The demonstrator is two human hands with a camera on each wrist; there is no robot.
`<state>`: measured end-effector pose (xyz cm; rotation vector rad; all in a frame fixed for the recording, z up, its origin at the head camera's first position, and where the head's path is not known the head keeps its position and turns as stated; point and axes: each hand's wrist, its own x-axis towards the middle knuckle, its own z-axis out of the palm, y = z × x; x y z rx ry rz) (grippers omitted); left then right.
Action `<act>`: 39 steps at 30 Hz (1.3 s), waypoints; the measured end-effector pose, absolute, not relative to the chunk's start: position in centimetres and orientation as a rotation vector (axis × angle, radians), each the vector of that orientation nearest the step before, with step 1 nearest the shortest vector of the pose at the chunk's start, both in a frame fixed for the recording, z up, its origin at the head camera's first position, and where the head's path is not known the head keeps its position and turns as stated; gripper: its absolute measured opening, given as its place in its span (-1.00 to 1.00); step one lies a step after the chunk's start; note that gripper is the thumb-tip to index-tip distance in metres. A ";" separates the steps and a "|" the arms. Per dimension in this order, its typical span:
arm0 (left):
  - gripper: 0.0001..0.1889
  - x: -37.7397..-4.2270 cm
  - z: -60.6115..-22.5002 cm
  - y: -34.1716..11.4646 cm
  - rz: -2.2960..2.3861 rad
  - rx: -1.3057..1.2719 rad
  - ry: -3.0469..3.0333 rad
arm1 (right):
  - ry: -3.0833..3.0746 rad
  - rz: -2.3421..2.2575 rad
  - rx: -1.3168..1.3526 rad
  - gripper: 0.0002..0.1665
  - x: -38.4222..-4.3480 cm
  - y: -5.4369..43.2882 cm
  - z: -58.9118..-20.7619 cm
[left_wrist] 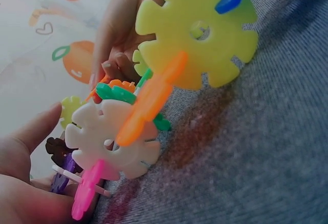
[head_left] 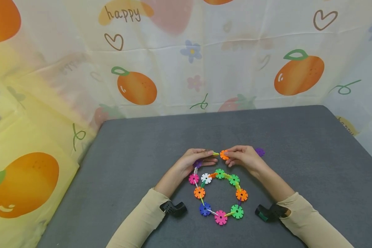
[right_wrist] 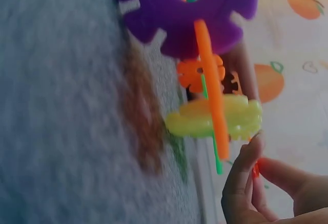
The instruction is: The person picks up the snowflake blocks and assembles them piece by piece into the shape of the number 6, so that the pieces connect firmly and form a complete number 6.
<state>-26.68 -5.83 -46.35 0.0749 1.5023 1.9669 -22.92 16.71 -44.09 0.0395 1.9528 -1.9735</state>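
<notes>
My left hand (head_left: 196, 161) pinches a yellow snowflake disc (head_left: 215, 154) between thumb and fingers, its edge toward the other hand. A dark brown disc (left_wrist: 59, 149) and a purple disc (left_wrist: 63, 172) sit close by that palm, linked toward the chain. In my right hand (head_left: 246, 159), thumb and fingertips grip an orange snowflake disc (head_left: 224, 155), a small gap away from the yellow one. Below both hands lies a loop of linked notched discs, among them a white disc (head_left: 206, 178), a blue disc (head_left: 205, 209) and a pink disc (head_left: 221, 217).
Just behind the right hand, a loose purple disc (head_left: 260, 152) lies on the grey table (head_left: 136, 144). A patterned cloth (head_left: 170, 69) hangs behind the table and along its left side. Each wrist wears a black camera, such as the left camera (head_left: 173, 208).
</notes>
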 end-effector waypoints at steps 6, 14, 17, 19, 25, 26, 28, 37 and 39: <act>-0.65 -26.7 -46.4 -5.8 1.952 0.093 1.533 | 1.943 -1.988 0.036 -0.60 -22.9 16.3 -44.4; -0.65 -26.7 -46.5 -6.0 1.912 0.127 1.519 | 1.895 -2.008 0.002 -0.72 -23.0 16.1 -44.8; -0.63 -26.7 -46.5 -6.1 1.877 0.162 1.524 | 1.855 -2.032 0.017 -0.81 -23.0 16.0 -44.8; -0.63 -26.7 -46.5 -6.1 1.860 0.179 1.525 | 1.834 -2.039 0.026 -0.83 -23.0 16.0 -44.8; -0.63 -26.7 -46.5 -6.0 1.853 0.154 1.566 | 1.837 -2.043 0.072 -0.74 -23.0 15.7 -44.7; -0.63 -26.7 -46.5 -6.1 1.855 0.146 1.577 | 1.842 -2.045 0.073 -0.73 -23.0 15.6 -44.7; -0.64 -26.7 -46.6 -6.1 1.861 0.130 1.594 | 1.859 -2.051 0.084 -0.73 -23.1 15.3 -44.7; -0.67 -26.7 -46.5 -6.0 1.918 0.113 1.592 | 1.974 -2.054 0.033 -0.78 -23.4 14.4 -44.7; -0.64 -26.7 -46.5 -6.1 1.893 0.142 1.575 | 1.946 -2.031 0.010 -0.77 -23.5 14.7 -44.7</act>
